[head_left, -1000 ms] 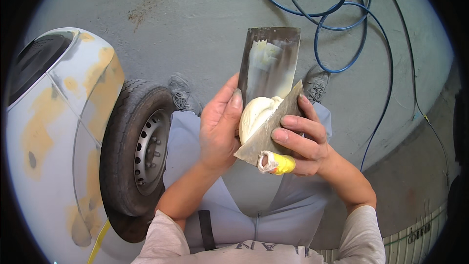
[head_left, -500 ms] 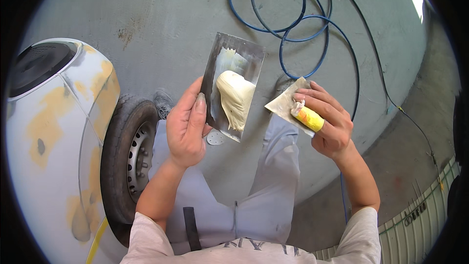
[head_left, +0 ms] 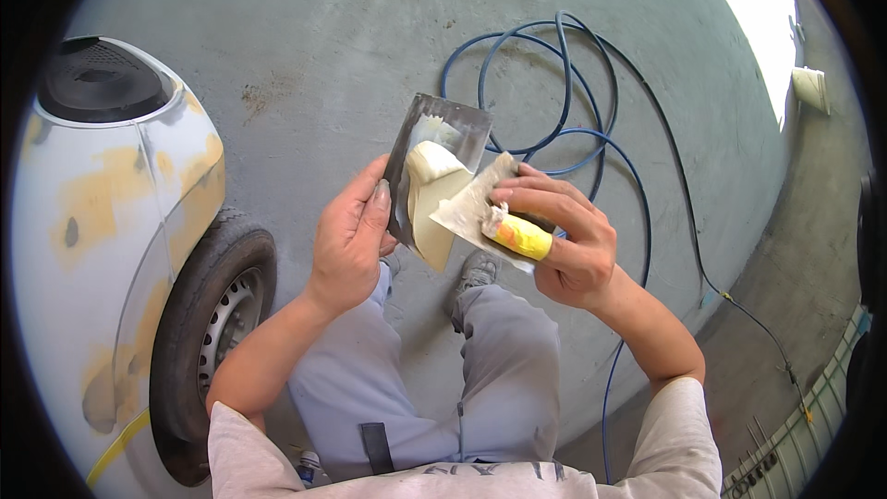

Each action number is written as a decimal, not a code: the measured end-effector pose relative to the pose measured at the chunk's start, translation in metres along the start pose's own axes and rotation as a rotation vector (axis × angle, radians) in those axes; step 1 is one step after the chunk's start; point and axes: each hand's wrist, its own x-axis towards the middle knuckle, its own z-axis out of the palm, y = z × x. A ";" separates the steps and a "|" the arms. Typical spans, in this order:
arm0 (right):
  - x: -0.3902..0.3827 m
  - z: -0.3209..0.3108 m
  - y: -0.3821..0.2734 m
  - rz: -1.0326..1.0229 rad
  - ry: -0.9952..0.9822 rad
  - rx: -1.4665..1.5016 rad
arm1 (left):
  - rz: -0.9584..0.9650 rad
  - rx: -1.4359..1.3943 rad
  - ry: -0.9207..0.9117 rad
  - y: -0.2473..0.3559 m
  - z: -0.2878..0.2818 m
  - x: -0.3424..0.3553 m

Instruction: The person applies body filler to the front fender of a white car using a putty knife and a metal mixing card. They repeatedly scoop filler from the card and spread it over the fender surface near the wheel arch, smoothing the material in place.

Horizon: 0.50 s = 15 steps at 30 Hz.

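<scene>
My left hand (head_left: 344,240) grips the left edge of a dark metal plate (head_left: 462,129) that carries a cream mound of putty (head_left: 427,199), with a smeared patch above it. My right hand (head_left: 580,245) holds a thin, pale metal spreader (head_left: 467,203) whose edge is at the putty at the plate's lower right. One finger of this hand has a yellow wrapping (head_left: 519,237) with a white, frayed end. Below, my legs in grey trousers show, one shoe partly behind the plate.
A white car body (head_left: 92,296) with sanded yellowish patches and a wheel (head_left: 226,333) is on my left. Coiled blue hose (head_left: 612,143) and a darker line (head_left: 684,176) lie on the grey floor (head_left: 305,55). A pale bucket (head_left: 810,90) stands far right, near a ribbed panel (head_left: 813,407) lower down.
The spreader parted from the plate, then moved back left onto the putty, whose lower part now looks flattened. The view has shifted, showing more floor and the bucket.
</scene>
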 end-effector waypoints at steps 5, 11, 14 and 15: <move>-0.004 0.081 0.091 -0.112 -0.027 -0.203 | 0.072 -0.296 0.053 -0.054 -0.042 0.062; 0.013 0.111 0.157 0.296 -0.092 0.057 | 0.075 -0.268 0.116 -0.134 -0.108 0.087; 0.054 0.152 0.186 0.660 -0.072 0.213 | 0.121 -0.114 0.106 -0.165 -0.113 0.086; 0.061 0.168 0.192 0.724 -0.133 0.106 | 0.208 -0.115 0.028 -0.171 -0.117 0.083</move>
